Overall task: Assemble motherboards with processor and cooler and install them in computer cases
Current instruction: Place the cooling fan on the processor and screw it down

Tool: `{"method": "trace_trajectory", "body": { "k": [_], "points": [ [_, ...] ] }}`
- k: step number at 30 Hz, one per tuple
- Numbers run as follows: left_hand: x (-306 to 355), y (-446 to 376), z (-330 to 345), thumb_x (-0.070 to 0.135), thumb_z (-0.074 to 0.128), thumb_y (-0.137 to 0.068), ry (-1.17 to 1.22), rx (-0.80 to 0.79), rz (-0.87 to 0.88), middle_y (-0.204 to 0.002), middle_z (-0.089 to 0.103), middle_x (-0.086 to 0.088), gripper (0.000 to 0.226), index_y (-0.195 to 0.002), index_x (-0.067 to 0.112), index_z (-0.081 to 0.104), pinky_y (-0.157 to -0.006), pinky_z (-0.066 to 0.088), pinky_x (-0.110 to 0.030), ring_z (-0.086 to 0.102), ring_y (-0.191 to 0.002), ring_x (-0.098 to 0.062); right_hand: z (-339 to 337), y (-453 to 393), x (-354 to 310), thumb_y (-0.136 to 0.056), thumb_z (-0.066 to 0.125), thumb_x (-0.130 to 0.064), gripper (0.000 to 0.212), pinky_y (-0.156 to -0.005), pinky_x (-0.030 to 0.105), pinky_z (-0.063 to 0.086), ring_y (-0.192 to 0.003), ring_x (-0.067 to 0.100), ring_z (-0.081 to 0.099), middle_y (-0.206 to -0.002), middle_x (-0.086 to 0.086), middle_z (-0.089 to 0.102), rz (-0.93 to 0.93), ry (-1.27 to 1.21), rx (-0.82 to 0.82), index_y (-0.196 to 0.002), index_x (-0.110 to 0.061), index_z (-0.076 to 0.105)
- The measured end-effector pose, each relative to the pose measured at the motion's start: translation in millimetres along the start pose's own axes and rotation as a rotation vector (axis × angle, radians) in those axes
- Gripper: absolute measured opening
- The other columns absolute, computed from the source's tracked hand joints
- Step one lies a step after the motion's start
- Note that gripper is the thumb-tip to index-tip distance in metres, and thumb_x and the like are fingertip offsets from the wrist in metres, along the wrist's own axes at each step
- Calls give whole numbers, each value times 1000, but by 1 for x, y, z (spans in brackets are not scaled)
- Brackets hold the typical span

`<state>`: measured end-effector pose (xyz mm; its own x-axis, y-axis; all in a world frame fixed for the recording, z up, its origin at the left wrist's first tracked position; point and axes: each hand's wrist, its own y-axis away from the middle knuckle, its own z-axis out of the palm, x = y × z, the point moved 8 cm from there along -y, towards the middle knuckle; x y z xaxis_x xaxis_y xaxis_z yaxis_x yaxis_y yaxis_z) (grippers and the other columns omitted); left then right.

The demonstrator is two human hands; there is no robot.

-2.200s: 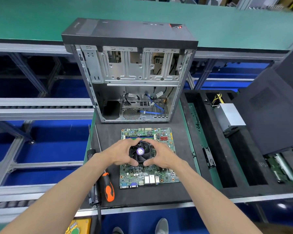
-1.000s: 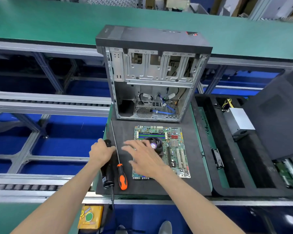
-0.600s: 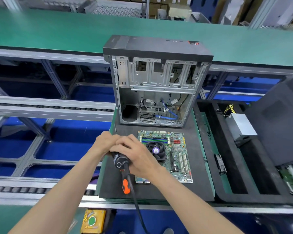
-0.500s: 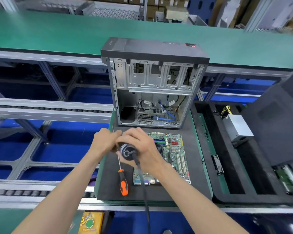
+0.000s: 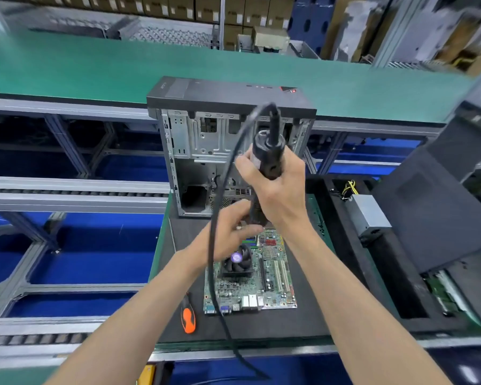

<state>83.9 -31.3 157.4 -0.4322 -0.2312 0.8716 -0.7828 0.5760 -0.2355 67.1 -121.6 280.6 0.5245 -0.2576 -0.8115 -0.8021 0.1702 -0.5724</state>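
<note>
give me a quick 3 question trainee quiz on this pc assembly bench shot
1. True or false: the cooler already sits on the motherboard.
2. Which hand grips the electric screwdriver round its body? A) left hand B) right hand C) neither
3. Fill in: the orange-handled screwdriver lies on the black mat, to the ___ of the motherboard.

Key: 1 true. 2 B; the left hand holds its lower end. 3 left.

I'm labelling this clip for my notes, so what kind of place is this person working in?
Most likely a computer assembly line in a factory. A green conveyor belt runs behind an open computer case, a motherboard lies on a padded work pallet, and stacked cardboard boxes fill the background.
</note>
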Motion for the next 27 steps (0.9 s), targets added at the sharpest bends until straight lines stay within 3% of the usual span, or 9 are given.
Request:
{"method": "trace_trajectory", "body": {
  "k": [3, 6, 9, 12, 16, 19, 23, 26, 27],
  "points": [
    [-4, -4, 16, 14, 68, -90, 78, -85, 5, -101, 68, 8, 19, -105, 24, 66, -77, 39, -19, 57, -89, -2, 4, 5, 15, -89, 67, -36, 46, -44, 45, 45, -44, 38, 54, -72, 25, 60, 145, -201, -72, -101, 6, 55],
    [-22, -3, 24, 21, 73, -89, 85, -110, -11, -112, 68, 14, 28, -113, 32, 67, -88, 41, -17, 58, -105, 0, -1, 12, 25, -96, 55, -38, 50, -37, 40, 33, -39, 38, 41, -74, 27, 53, 141, -297, -50, -108, 10, 47],
    [-65, 1, 38, 14, 74, -86, -168, -219, -108, -128, 63, 8, 44, -128, 23, 63, -107, 39, -34, 53, -120, -10, -10, 22, 29, -103, 44, -29, 31, -39, 44, 34, -43, 36, 41, -80, 25, 51, 82, -306, -6, -112, 1, 46],
    [-109, 12, 57, 18, 73, -85, -473, -379, -204, -153, 45, 3, 56, -138, 25, 58, -118, 25, -42, 36, -141, -20, -18, 30, 36, -101, 41, -15, 27, -43, 49, 37, -49, 37, 42, -82, 24, 51, 56, -280, 36, -123, -1, 48],
    [-137, 20, 79, 25, 71, -85, -546, -465, -264, -162, 25, 10, 44, -125, 43, 62, -118, 10, -46, 17, -147, -21, -27, 38, 43, -92, 45, -24, 34, -47, 41, 40, -52, 31, 44, -79, 23, 49, 54, -298, 121, -113, 2, 52],
    [-143, 16, 85, 27, 70, -82, -577, -502, -280, -161, 24, 10, 35, -111, 47, 62, -117, 10, -43, 22, -145, -22, -34, 41, 51, -90, 52, -24, 32, -48, 35, 40, -47, 29, 43, -71, 20, 49, 61, -322, 180, -102, 5, 50],
    [-145, 12, 87, 41, 64, -76, -577, -557, -316, -154, 29, 9, 25, -100, 47, 59, -117, 15, -49, 30, -137, -24, -39, 44, 61, -85, 68, -8, 19, -49, 33, 43, -43, 29, 50, -56, 10, 52, 60, -162, 230, -74, -7, 53],
    [-147, 10, 89, 33, 69, -79, -587, -592, -295, -152, 32, 6, 28, -106, 35, 66, -115, 23, -52, 36, -130, -28, -37, 47, 73, -82, 67, -3, 30, -44, 33, 39, -40, 33, 48, -58, 11, 53, 117, -167, 242, -65, -25, 55],
    [-147, 10, 88, 30, 69, -80, -586, -589, -292, -151, 32, 6, 27, -106, 35, 66, -114, 23, -51, 37, -129, -28, -36, 48, 76, -81, 66, -3, 28, -43, 32, 39, -39, 32, 47, -57, 11, 53, 128, -170, 232, -64, -23, 56]
  ]
}}
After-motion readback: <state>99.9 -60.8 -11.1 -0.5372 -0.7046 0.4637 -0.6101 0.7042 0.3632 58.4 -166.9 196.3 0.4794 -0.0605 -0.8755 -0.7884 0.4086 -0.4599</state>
